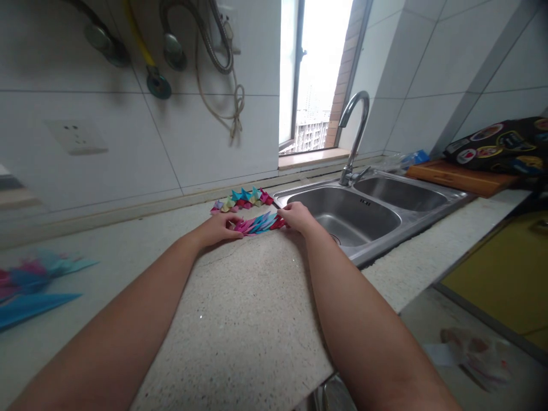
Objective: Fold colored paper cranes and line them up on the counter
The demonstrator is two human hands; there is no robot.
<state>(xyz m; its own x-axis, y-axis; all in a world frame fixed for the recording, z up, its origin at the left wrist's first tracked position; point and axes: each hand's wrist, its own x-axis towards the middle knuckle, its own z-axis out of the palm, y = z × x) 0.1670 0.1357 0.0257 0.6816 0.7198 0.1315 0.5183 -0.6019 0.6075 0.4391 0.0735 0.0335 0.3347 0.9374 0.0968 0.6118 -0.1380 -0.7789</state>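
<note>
On the speckled countertop point(240, 308) lies a row of folded paper pieces point(259, 224), pink, blue and red, overlapping like flattened origami. My left hand point(220, 227) grips the pink left end, its thumb in front and fingers behind. At the red right end, my right hand point(294, 217) pinches the row between thumb and fingers. Just behind, close to the wall, sits a second group of star-shaped folded papers point(244, 198) in blue, red, yellow and purple. Blurred pink and blue folded papers point(38, 277) lie at the far left.
Right of my hands is a steel double sink point(342, 211) with a curved faucet point(363, 114). A wooden cutting board point(462, 176) with a dark patched bag point(500, 145) lies beyond. Hoses point(222, 51) hang on the tiled wall, beside an open window point(317, 80).
</note>
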